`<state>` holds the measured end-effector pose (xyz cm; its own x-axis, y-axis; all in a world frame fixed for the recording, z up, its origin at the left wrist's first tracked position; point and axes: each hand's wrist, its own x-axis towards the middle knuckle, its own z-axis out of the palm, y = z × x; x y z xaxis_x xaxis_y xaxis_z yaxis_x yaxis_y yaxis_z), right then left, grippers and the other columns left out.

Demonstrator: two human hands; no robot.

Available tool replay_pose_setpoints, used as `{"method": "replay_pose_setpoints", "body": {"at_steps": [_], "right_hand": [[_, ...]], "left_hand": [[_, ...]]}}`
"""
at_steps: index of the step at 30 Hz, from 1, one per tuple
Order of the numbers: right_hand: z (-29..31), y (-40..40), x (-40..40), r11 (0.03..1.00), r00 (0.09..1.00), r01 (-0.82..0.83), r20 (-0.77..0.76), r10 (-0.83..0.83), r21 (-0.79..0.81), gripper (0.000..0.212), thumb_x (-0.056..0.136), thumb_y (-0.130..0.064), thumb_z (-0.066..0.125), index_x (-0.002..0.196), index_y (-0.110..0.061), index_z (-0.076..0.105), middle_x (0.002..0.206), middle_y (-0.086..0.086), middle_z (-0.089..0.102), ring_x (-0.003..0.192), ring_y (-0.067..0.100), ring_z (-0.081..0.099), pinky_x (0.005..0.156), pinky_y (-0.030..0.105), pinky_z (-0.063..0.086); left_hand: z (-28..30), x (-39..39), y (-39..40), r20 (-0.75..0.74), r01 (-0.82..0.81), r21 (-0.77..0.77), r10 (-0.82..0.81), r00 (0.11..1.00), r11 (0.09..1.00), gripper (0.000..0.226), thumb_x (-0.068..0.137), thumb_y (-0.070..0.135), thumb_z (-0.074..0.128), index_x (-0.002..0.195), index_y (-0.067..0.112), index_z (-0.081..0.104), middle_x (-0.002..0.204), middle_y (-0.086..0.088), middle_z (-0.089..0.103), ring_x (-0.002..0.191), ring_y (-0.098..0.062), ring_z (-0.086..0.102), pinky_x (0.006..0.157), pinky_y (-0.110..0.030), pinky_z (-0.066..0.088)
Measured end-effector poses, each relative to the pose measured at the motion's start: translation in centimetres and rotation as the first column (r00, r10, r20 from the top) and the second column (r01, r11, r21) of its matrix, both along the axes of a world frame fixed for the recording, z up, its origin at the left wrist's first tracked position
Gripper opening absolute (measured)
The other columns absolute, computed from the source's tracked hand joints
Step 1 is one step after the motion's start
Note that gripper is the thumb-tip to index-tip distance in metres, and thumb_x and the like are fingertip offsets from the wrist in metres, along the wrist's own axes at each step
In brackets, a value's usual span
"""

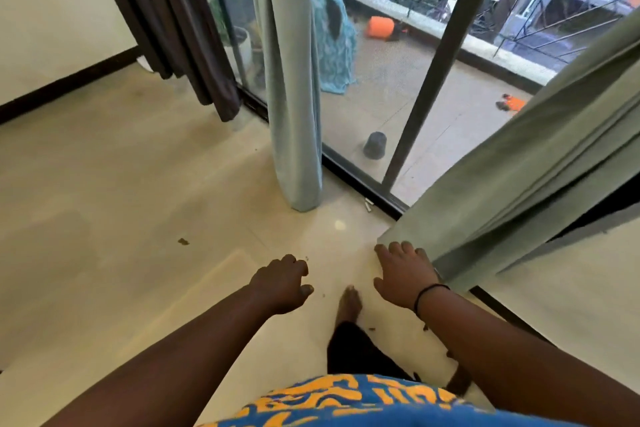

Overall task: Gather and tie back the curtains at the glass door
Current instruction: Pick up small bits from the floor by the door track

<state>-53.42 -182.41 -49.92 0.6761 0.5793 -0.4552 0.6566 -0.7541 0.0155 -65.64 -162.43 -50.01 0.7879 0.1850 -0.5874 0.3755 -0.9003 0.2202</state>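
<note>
A pale green curtain (526, 163) slants down from the upper right, pulled away from the glass door (374, 87). My right hand (403, 276) holds its bottom hem near the corner, fingers curled over the edge. My left hand (280, 284) hovers over the floor to the left, loosely curled and holding nothing. A second pale green curtain (294, 107) hangs gathered in a narrow column at the door's left part. Further left a dark brown curtain (180, 28) hangs bunched by the wall.
The door's dark upright frame (440, 55) and floor track (356, 180) run ahead of me. On the balcony outside lie an upturned dark pot (375, 146), orange objects (380, 28) and a blue cloth (334, 42). My bare foot (349, 302) stands on the pale tiled floor (121, 184).
</note>
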Motion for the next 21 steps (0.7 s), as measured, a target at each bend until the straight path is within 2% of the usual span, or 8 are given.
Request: {"method": "replay_pose_setpoints", "body": {"at_steps": [3, 10, 16, 19, 21], "right_hand": [[-1.5, 1.2, 3.9, 1.000, 0.999, 0.017, -0.032, -0.017, 0.001, 0.050, 0.088, -0.038, 0.045, 0.134, -0.021, 0.037, 0.132, 0.007, 0.046, 0.122, 0.028, 0.040, 0.097, 0.042, 0.035], [-4.2, 4.2, 18.7, 0.998, 0.995, 0.046, -0.091, -0.051, -0.051, 0.045, 0.089, -0.034, 0.047, 0.131, -0.020, 0.039, 0.129, 0.007, 0.047, 0.119, 0.027, 0.042, 0.096, 0.040, 0.037], [-5.4, 5.4, 29.7, 0.991, 0.987, 0.105, -0.113, -0.115, -0.086, 0.042, 0.088, -0.029, 0.048, 0.128, -0.018, 0.044, 0.129, 0.009, 0.049, 0.121, 0.030, 0.042, 0.100, 0.043, 0.035], [-6.1, 6.0, 32.6, 0.970, 0.962, 0.220, -0.142, -0.234, -0.106, 0.047, 0.086, -0.032, 0.049, 0.131, -0.018, 0.043, 0.131, 0.011, 0.048, 0.123, 0.031, 0.041, 0.101, 0.043, 0.035], [-7.2, 6.3, 33.9, 0.952, 0.941, 0.283, -0.160, -0.299, -0.118, 0.047, 0.086, -0.034, 0.050, 0.129, -0.018, 0.043, 0.130, 0.010, 0.049, 0.121, 0.031, 0.042, 0.100, 0.043, 0.036]], "left_hand": [[-1.3, 4.3, 1.5, -0.037, 0.015, -0.010, -0.015, 0.999, 1.000, 0.047, 0.091, 0.048, 0.049, 0.131, 0.023, 0.045, 0.136, -0.002, 0.043, 0.119, -0.024, 0.047, 0.095, -0.039, 0.043], [-3.4, 20.2, 5.9, -0.141, 0.106, 0.001, -0.105, 0.984, 0.994, 0.045, 0.093, 0.047, 0.046, 0.131, 0.024, 0.044, 0.136, -0.001, 0.044, 0.120, -0.023, 0.046, 0.096, -0.037, 0.041], [-4.1, 32.1, 7.9, -0.114, 0.169, -0.021, -0.170, 0.979, 0.985, 0.044, 0.093, 0.046, 0.048, 0.130, 0.022, 0.047, 0.134, -0.003, 0.046, 0.119, -0.025, 0.048, 0.094, -0.037, 0.042], [-5.5, 35.6, 8.7, -0.107, 0.134, -0.084, -0.143, 0.984, 0.987, 0.042, 0.093, 0.044, 0.048, 0.129, 0.021, 0.048, 0.135, -0.003, 0.045, 0.120, -0.024, 0.048, 0.095, -0.036, 0.041], [-7.0, 37.6, 9.0, -0.133, 0.172, -0.106, -0.185, 0.974, 0.979, 0.041, 0.092, 0.042, 0.049, 0.127, 0.020, 0.049, 0.133, -0.005, 0.047, 0.118, -0.025, 0.048, 0.094, -0.036, 0.042]]}}
